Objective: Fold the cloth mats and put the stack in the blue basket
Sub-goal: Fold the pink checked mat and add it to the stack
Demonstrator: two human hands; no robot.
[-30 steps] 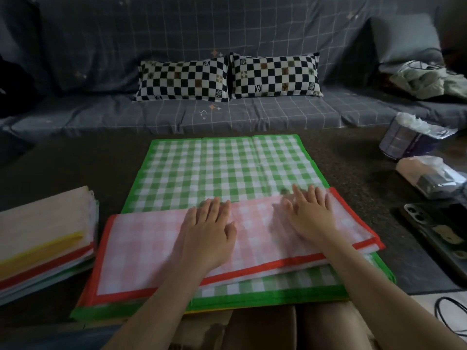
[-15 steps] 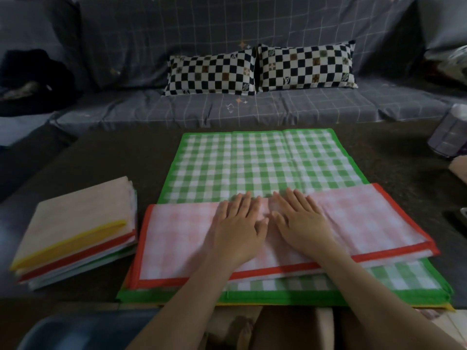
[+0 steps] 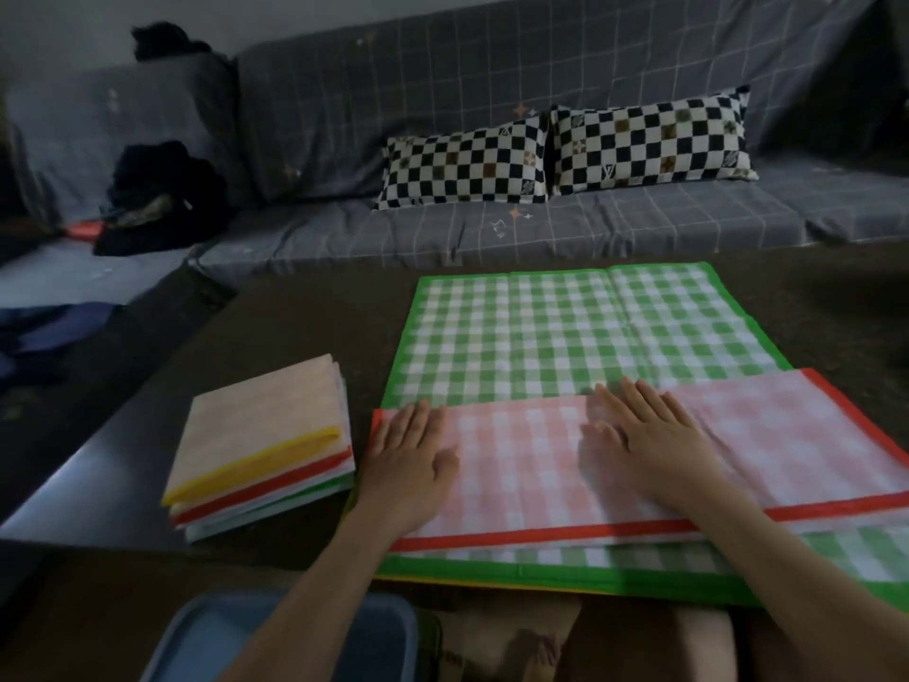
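- The left hand point(image 3: 410, 460) lies flat on the left end of the red mat point(image 3: 531, 465), fingers straight and close together, palm down, holding nothing.
- The right hand point(image 3: 649, 445) lies flat near the middle of the same mat, fingers straight and slightly spread, palm down, holding nothing.
- The red mat is folded into a long strip with a red border along its near edge; it lies across the near part of the green mat point(image 3: 580, 332).
- The green mat is spread open on the dark table point(image 3: 305, 327); a yellow edge shows under its near border.
- The stack point(image 3: 265, 445) of folded mats sits on the table just left of the red mat, yellow edge on top, then red, then green.
- The blue basket point(image 3: 196, 637) is at the bottom edge, below the table, partly covered by the left forearm.
- Two checkered pillows point(image 3: 565, 150) rest on the grey sofa point(image 3: 393, 91) beyond the table.
- Dark clothes point(image 3: 162, 194) are heaped on the sofa's left side.
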